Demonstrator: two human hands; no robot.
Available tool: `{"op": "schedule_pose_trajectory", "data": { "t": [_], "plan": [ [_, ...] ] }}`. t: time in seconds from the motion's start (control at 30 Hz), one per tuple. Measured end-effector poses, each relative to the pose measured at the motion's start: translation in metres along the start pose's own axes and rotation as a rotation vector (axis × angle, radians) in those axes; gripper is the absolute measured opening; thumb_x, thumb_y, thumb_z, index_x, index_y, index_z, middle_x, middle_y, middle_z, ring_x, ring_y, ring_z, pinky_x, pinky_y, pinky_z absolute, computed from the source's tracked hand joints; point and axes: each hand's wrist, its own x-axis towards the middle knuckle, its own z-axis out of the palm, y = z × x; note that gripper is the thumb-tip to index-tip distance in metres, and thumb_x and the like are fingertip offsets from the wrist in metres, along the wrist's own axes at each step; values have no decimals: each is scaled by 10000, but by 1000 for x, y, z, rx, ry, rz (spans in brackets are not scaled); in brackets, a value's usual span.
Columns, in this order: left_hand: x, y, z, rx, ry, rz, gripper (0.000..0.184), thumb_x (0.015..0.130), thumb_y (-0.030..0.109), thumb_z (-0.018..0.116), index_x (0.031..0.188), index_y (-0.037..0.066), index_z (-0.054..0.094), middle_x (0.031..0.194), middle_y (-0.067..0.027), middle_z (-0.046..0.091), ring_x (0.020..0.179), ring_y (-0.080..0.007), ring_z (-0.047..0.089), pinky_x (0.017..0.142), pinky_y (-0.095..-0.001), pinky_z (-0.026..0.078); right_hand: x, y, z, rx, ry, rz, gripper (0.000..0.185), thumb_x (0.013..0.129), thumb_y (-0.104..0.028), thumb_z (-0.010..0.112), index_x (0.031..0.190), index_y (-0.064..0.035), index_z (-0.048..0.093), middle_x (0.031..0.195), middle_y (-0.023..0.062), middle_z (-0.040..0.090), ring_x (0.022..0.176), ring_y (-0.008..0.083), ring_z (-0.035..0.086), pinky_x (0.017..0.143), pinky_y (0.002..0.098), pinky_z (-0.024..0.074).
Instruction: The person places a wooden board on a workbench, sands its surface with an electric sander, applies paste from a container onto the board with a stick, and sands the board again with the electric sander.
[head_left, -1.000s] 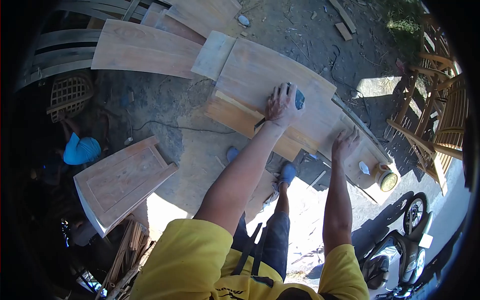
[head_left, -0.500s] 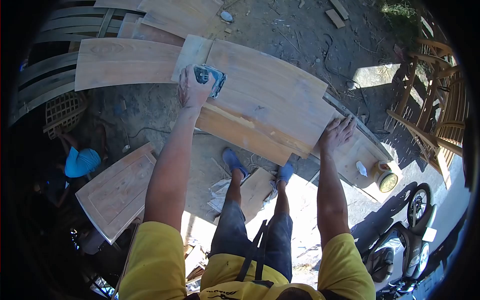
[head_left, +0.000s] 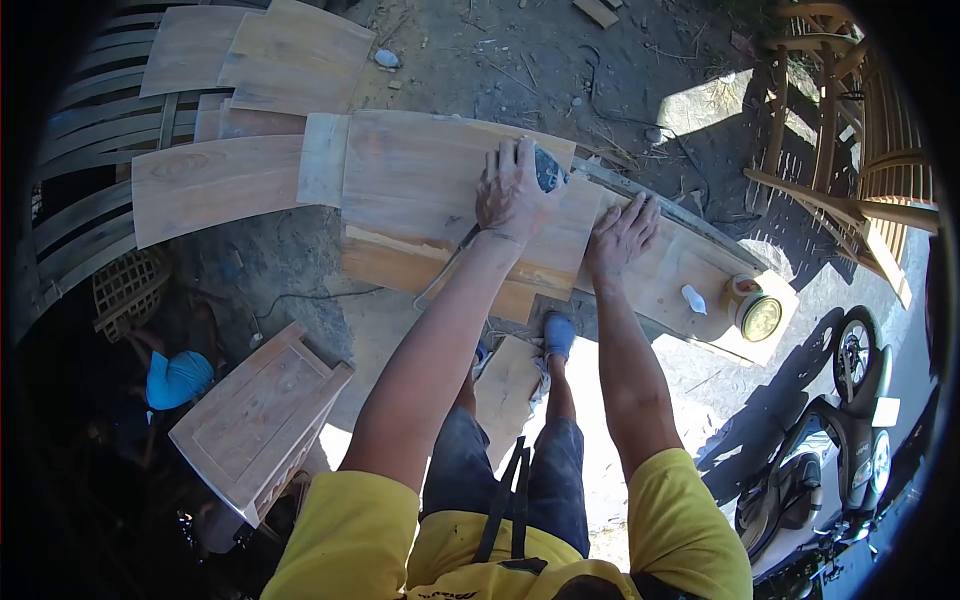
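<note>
Left hand's wrapped round the palm sander, upper centre; dangling cord could snag the wood panel's edge mid-stroke. Right hand's flat, fingers spread.

The tool is dark blue-black, the panel pale brown with streaked grain, the sleeves yellow, the shoes blue-grey, another person's shirt bright blue.
</note>
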Motion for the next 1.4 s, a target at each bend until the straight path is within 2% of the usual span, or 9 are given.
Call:
{"op": "schedule_pose_trajectory", "data": {
  "t": [0.17, 0.3, 0.47, 0.67, 0.77, 0.83, 1.0, 1.1, 1.4],
  "plan": [
    [-21, 59, 42, -82, -50, 132, 641, 813, 407, 832, 1287, 54, 585, 1233, -175, 600, 1166, -390, 610, 935, -543, 560, -4, 9, -3, 35, 0, -36, 616, 1101, -321, 457, 1631, -15, 385, 1684, 235, 360, 1584, 393, 302, 1291, 560, 181],
    [-26, 41, 30, -75, -72, 150, 660, 808, 409, 838, 1300, 55, 576, 1234, -172, 597, 1167, -395, 605, 931, -534, 562, -3, 7, 4, 66, 29, -61, 614, 1095, -303, 472, 1625, -6, 388, 1676, 243, 366, 1579, 403, 303, 1289, 559, 186],
    [1, -35, -8, -27, 35, 31, 627, 814, 371, 839, 1296, 69, 575, 1232, -177, 598, 1174, -402, 610, 936, -526, 565, -2, 4, 3, 27, 35, -72, 610, 1096, -309, 484, 1620, -9, 400, 1673, 241, 370, 1566, 409, 320, 1276, 559, 211],
    [53, -152, -73, 65, 153, -298, 581, 875, 400, 781, 1322, 93, 573, 1228, -192, 655, 1149, -410, 659, 950, -543, 542, -1, -1, -2, -22, 71, -86, 555, 1113, -282, 475, 1599, -17, 437, 1657, 232, 400, 1549, 391, 359, 1262, 534, 253],
    [76, -217, -103, 92, 233, -259, 552, 877, 427, 768, 1274, 99, 568, 1221, -170, 647, 1143, -409, 655, 926, -562, 549, -1, -1, -1, -25, 69, -63, 556, 1121, -302, 466, 1606, -32, 436, 1658, 227, 402, 1550, 383, 361, 1262, 530, 259],
    [96, -243, -114, 157, 296, -371, 557, 877, 438, 766, 1271, 96, 570, 1249, -170, 647, 1127, -408, 672, 922, -562, 545, -1, 0, 4, -26, 80, -52, 558, 1120, -308, 470, 1611, -43, 436, 1653, 225, 408, 1546, 383, 367, 1263, 534, 265],
    [116, -214, -94, 140, 275, -354, 570, 860, 436, 775, 1268, 93, 572, 1266, -173, 643, 1154, -411, 661, 921, -558, 549, 0, 1, 4, -24, 87, -76, 561, 1113, -297, 478, 1606, -33, 440, 1653, 235, 408, 1544, 400, 371, 1264, 544, 271],
    [115, -180, -80, 122, 246, -166, 571, 856, 428, 775, 1263, 93, 557, 1238, -181, 638, 1150, -413, 659, 911, -564, 558, 0, 1, 2, -31, 81, -75, 564, 1107, -290, 481, 1601, -22, 441, 1653, 244, 406, 1542, 415, 373, 1266, 552, 273],
    [107, -150, -72, 50, 205, -276, 582, 863, 425, 781, 1289, 85, 579, 1243, -177, 650, 1175, -413, 650, 930, -542, 546, 0, -1, 1, -12, 62, -50, 569, 1100, -284, 474, 1598, -12, 436, 1651, 248, 404, 1547, 409, 365, 1276, 549, 250]
  ]
}}
